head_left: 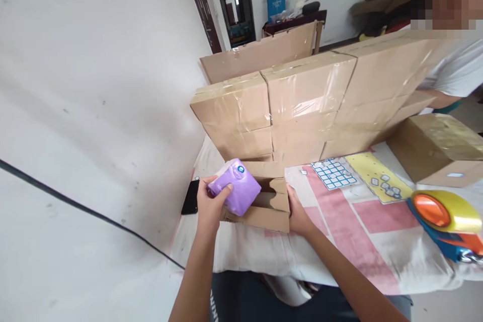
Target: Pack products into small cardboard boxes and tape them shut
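Note:
My left hand (213, 200) grips a purple plastic-wrapped pack (241, 188) with a round blue mark on top, thumb lying across it. The pack is tilted over the left part of a small open cardboard box (264, 219). At the box's right side my right hand (299, 212) holds its wall, fingers partly hidden behind the cardboard. Inside the box I see bare brown cardboard with curved cut-outs; the pack hides the left part.
Taped cardboard boxes (305, 95) form a wall behind. A phone (190, 197) lies left. On the right are a sticker sheet (335, 173), a yellow sheet (377, 178), a tape dispenser (445, 216) and another carton (445, 148). A person (458, 68) is at upper right.

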`<action>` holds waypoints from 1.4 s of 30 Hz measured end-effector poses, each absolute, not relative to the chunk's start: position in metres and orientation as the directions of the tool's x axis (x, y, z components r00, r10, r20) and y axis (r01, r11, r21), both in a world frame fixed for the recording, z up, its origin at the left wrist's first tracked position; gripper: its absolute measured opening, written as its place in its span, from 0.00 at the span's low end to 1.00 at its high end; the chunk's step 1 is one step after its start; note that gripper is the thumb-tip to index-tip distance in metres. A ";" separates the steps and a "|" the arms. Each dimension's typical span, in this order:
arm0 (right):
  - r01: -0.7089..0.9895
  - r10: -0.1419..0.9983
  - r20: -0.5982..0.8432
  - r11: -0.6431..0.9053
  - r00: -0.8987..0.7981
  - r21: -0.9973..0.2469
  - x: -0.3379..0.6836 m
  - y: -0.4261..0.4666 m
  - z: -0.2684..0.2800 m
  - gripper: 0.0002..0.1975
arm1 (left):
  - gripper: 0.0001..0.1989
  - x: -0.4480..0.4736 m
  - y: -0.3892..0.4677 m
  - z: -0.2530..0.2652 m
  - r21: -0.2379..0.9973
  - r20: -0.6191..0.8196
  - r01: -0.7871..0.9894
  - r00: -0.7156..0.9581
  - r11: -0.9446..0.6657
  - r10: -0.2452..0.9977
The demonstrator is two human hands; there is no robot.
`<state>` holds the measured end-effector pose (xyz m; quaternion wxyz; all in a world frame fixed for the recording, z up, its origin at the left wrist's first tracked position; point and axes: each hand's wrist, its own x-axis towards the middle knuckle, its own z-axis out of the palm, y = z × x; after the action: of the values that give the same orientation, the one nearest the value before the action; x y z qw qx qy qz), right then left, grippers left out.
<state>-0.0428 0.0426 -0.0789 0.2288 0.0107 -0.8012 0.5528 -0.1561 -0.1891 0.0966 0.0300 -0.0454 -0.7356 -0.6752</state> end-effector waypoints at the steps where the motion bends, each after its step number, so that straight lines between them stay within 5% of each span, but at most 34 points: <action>1: -0.280 0.229 0.392 0.402 -0.891 -0.872 -0.043 0.043 -0.081 0.60 | 0.25 -0.149 -0.183 0.096 0.978 0.136 0.137 -0.991 0.157 0.021; 8: -0.317 0.206 0.439 0.442 -0.875 -0.839 -0.043 0.046 -0.094 0.60 | 0.23 -0.126 -0.164 0.092 0.771 0.394 0.308 -0.918 0.558 -0.037; 17: -0.308 0.227 0.427 0.420 -0.875 -0.854 -0.041 0.045 -0.085 0.59 | 0.22 -0.137 -0.175 0.097 0.591 0.702 0.431 -0.692 0.682 -0.171; 22: -0.302 0.224 0.422 0.423 -0.879 -0.854 -0.041 0.045 -0.087 0.60 | 0.21 -0.127 -0.177 0.094 0.684 0.656 0.435 -0.717 0.585 -0.234; 28: -0.310 0.213 0.426 0.425 -0.879 -0.850 -0.040 0.045 -0.084 0.60 | 0.16 -0.116 -0.161 0.081 0.410 0.728 0.393 -0.685 0.823 -0.035; 33: -0.313 0.239 0.431 0.408 -0.870 -0.858 -0.041 0.044 -0.082 0.59 | 0.18 -0.142 -0.158 0.073 0.443 0.618 0.250 -0.781 0.861 -0.090; 42: -0.309 0.235 0.421 0.398 -0.876 -0.864 -0.043 0.045 -0.088 0.59 | 0.12 -0.127 -0.156 0.050 0.283 0.409 0.256 -0.904 0.924 0.125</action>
<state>-0.0429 0.0449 -0.0882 0.2479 0.0230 -0.7985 0.5482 -0.1269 -0.1564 0.0501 0.1958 -0.0990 -0.9612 -0.1674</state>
